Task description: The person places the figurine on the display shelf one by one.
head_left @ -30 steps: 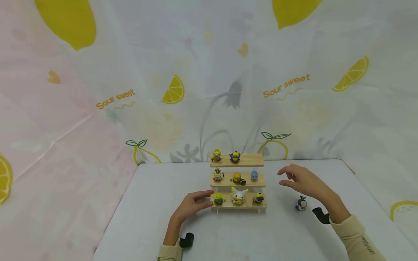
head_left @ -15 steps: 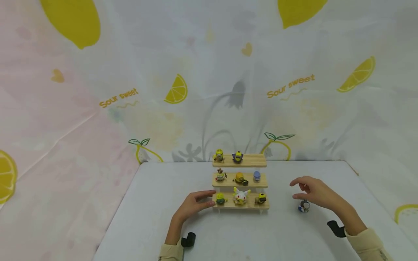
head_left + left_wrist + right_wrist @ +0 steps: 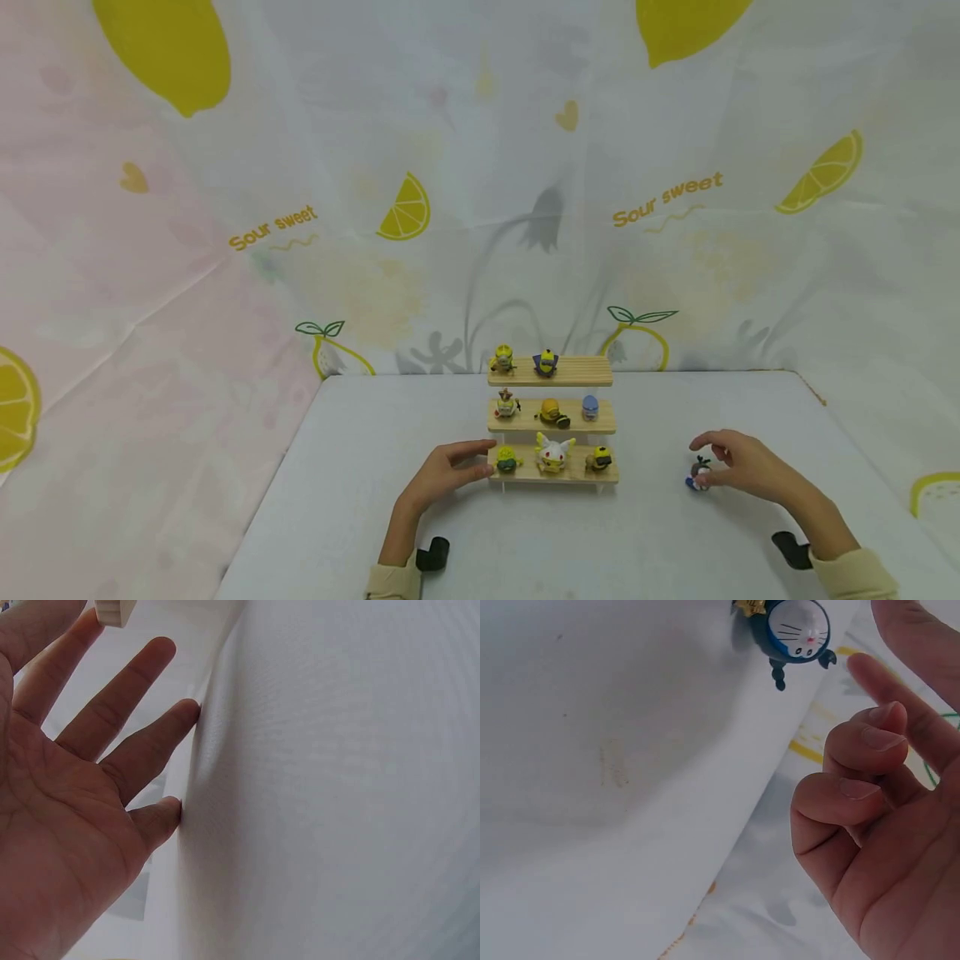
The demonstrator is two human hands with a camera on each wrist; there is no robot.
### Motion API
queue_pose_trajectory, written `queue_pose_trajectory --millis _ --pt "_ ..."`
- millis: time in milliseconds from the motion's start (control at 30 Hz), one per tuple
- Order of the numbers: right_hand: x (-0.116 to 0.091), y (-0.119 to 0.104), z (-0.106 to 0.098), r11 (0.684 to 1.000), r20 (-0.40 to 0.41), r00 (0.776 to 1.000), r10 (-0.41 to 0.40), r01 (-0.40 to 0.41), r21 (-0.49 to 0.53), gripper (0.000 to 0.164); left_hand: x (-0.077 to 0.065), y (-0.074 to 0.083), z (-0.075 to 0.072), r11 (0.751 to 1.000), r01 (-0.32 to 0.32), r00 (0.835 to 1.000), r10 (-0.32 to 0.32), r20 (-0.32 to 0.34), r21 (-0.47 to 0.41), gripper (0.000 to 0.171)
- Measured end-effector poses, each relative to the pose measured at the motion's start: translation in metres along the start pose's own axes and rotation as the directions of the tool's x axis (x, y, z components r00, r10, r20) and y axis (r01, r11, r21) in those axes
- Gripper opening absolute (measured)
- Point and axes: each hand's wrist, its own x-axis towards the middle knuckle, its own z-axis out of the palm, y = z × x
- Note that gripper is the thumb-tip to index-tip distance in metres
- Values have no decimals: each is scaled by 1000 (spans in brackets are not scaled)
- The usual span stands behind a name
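My left hand [image 3: 441, 479] rests against the left end of the lowest tier of a wooden display stand [image 3: 592, 371]. In the left wrist view its fingers [image 3: 120, 705] are straight and spread, and one tip meets the pale end of a board [image 3: 115, 610]. On the right, my right hand [image 3: 753, 468] is at a small figurine [image 3: 699, 472], its thumb overlapping it in the head view. The right wrist view shows the figurine [image 3: 799, 630] with a white whiskered face, dark blue body and two dark horns. Thumb and forefinger are spread around it; the other fingers curl loosely.
Several small figurines, mostly yellow, stand on the three tiers, among them a white one [image 3: 552, 453] and a blue one [image 3: 590, 407]. The stand is on a white table [image 3: 375, 417]. Behind hangs a lemon-print cloth [image 3: 465, 267].
My right hand has moved right and downward from beside the stand to the figurine on the table. My left hand keeps its place at the stand. The camera view has shifted slightly.
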Motion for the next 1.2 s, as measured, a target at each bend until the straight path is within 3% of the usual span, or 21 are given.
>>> queue_pose_trajectory --millis 200,700,1200 --pt "-6 10 3 997 33 997 72 -72 -14 47 -1 0 0 1000 2 1000 -2 -2 -4 46" --pt "-10 27 20 985 -15 986 169 -169 -23 43 -1 -1 2 1000 -6 1000 6 -2 -6 44" --pt "-14 26 28 987 -118 981 156 -159 -19 41 0 -1 0 1000 -16 1000 16 1 -5 46"
